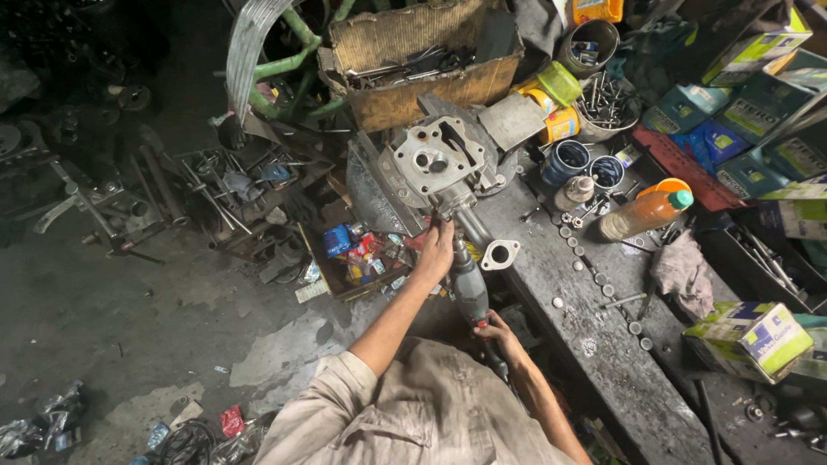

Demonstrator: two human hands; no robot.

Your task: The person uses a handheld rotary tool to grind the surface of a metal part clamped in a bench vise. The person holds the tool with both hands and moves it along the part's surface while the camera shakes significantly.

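Near the middle of the frame, the left hand [437, 250] reaches forward with its fingers closed around the front end of a power drill [469, 288], just below a grey metal engine casting [439, 159] that lies on the edge of the counter [603, 344]. The right hand [495, 331] sits lower, just above the person's beige shirt [422, 413], wrapped tight around the drill's handle. The drill points up the frame, its tip meeting the casting's lower neck beside a small metal flange [500, 254]. Above the casting, at top centre, stands a worn cardboard box [422, 65] full of tools. To the right on the counter lie an orange bottle with a green cap [646, 211], a dark blue cup [564, 162], a tin of bolts [607, 108] and a dirty rag [680, 271]. Coloured cartons [758, 103] pile up at the upper right. On the left of the frame, the dark floor [103, 310] carries scattered metal parts.
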